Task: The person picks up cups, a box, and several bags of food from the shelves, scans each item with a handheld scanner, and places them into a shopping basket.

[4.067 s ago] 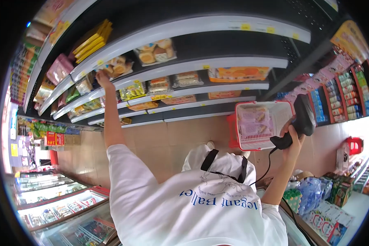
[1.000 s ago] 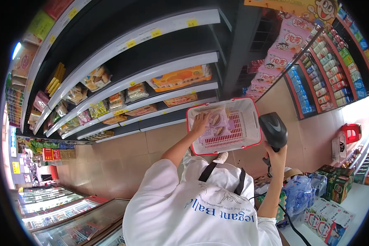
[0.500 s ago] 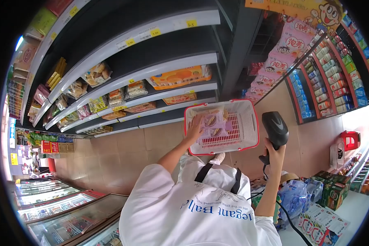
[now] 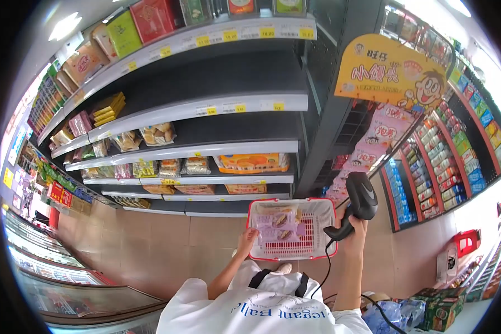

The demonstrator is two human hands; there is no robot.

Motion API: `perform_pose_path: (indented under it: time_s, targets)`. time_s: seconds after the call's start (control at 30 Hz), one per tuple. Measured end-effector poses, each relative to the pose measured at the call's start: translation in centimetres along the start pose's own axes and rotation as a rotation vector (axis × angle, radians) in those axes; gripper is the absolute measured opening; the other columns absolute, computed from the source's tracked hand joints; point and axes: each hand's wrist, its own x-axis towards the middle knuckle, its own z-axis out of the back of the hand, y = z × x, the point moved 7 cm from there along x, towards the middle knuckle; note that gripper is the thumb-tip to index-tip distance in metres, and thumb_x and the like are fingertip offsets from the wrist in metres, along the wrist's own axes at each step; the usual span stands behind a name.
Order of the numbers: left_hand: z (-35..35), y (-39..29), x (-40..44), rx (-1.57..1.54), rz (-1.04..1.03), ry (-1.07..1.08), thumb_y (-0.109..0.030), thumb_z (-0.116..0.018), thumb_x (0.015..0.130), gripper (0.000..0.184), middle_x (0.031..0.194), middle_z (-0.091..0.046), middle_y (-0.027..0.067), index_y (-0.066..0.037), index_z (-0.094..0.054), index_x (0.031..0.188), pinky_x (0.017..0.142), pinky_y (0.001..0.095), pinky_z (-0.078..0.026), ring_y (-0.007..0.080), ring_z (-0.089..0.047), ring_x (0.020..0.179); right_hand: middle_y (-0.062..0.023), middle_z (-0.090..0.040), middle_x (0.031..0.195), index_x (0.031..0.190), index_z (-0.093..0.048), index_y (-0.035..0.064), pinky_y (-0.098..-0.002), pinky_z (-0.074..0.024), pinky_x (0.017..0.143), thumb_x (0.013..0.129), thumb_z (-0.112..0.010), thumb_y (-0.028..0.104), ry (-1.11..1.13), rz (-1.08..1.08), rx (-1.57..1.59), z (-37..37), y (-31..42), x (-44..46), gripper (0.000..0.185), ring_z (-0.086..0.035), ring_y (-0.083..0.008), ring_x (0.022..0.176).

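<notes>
A white shopping basket (image 4: pixel 321 222) with a red rim is low in front of me, above the floor tiles. Purple-and-clear snack packs (image 4: pixel 281 219) lie in its left half. My left hand (image 4: pixel 248 240) is at the basket's left rim, fingers closed around the edge. My right hand (image 4: pixel 357 229) grips the handle of a black barcode scanner (image 4: pixel 363 196), held upright beside the basket's right side. From the scanner a black cord (image 4: pixel 328 259) runs down past my shirt.
Ahead stands a dark shelf unit (image 4: pixel 217 128) with price tags, bagged breads and an orange pack (image 4: pixel 253 163). Pink snack bags (image 4: pixel 373 142) hang at its right end. A glass-topped freezer (image 4: pixel 89 303) is at lower left; wrapped bottles (image 4: pixel 392 314) and boxes are at lower right.
My left hand has moved off the packs inside the basket to its left rim. The view has tilted up, showing more upper shelves. The scanner has come closer to the basket.
</notes>
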Motion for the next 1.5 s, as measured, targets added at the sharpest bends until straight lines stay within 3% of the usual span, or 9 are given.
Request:
perform_pose_path:
  time_s: [0.07,0.13,0.17,0.37,0.67,1.17,1.5]
  targets:
    - [-0.6,-5.0,0.7,-0.022,-0.041,0.027,-0.026,-0.053,0.094,0.027,0.09,-0.069,0.0089,-0.001,-0.062,0.098,0.076,0.0296,-0.05,0.0164,-0.066,0.086,-0.0107,-0.055,0.083,0.118,-0.045,0.0001,-0.0292,-0.044,0.066,0.085,-0.052,0.012,-0.016,0.009,-0.027,-1.1,0.1,0.1,0.036,-0.053,-0.0167,0.07]
    - [-1.1,-9.7,1.0,-0.039,-0.06,0.053,-0.025,-0.053,0.094,0.027,0.091,-0.069,0.0088,-0.001,-0.061,0.098,0.077,0.0284,-0.049,0.0159,-0.066,0.088,-0.0125,-0.054,0.085,0.114,-0.046,-0.0011,-0.0279,-0.045,0.062,0.086,-0.057,0.025,0.055,0.002,-0.059,-2.5,0.3,0.3,0.04,-0.055,-0.018,0.071]
    - [-1.6,-11.5,1.0,-0.052,-0.073,0.087,-0.025,-0.053,0.094,0.026,0.092,-0.069,0.0087,-0.001,-0.061,0.099,0.077,0.0273,-0.049,0.0153,-0.065,0.089,-0.0134,-0.055,0.085,0.116,-0.045,-0.0019,-0.0272,-0.0453,0.057,0.089,-0.056,0.03,0.049,0.028,-0.101,-2.5,0.2,0.3,0.043,-0.056,-0.0182,0.065]
    - [-5.0,-15.2,0.0,-0.211,-0.103,0.288,-0.02,-0.051,0.096,0.022,0.093,-0.066,0.0054,0.0,-0.059,0.099,0.08,0.0241,-0.047,0.0122,-0.062,0.089,-0.0137,-0.054,0.08,0.118,-0.045,-0.0027,-0.0242,-0.0384,0.039,0.093,-0.053,0.028,0.123,0.097,-0.102,-2.3,-0.1,-0.2,0.04,-0.049,-0.0148,0.043]
    - [-6.2,-15.6,-0.5,-0.162,-0.096,0.377,-0.02,-0.05,0.097,0.021,0.093,-0.063,0.0046,-0.001,-0.059,0.098,0.085,0.0251,-0.046,0.0119,-0.06,0.092,-0.0115,-0.05,0.075,0.122,-0.042,0.0,-0.0251,-0.0358,0.036,0.091,-0.054,0.02,-0.011,0.045,-0.013,1.1,-0.2,-1.2,0.038,-0.044,-0.0141,0.04]
    - [-6.0,-15.5,-0.1,-0.162,-0.173,0.338,-0.019,-0.05,0.096,0.02,0.094,-0.064,0.0053,-0.001,-0.06,0.098,0.081,0.0263,-0.048,0.0131,-0.061,0.09,-0.0081,-0.045,0.067,0.118,-0.043,-0.0012,-0.0261,-0.0344,0.034,0.089,-0.054,0.021,0.057,-0.063,0.064,-1.0,0.0,-1.0,0.039,-0.041,-0.014,0.036]
    - [-6.1,-13.2,-0.2,-0.185,-0.117,0.357,-0.018,-0.049,0.096,0.02,0.09,-0.065,0.0047,-0.001,-0.059,0.098,0.078,0.0257,-0.047,0.0126,-0.061,0.088,-0.0082,-0.046,0.067,0.119,-0.042,-0.0016,-0.0263,-0.0355,0.035,0.089,-0.054,0.02,0.076,-0.081,0.041,-1.4,-0.5,-1.1,0.039,-0.041,-0.0144,0.037]
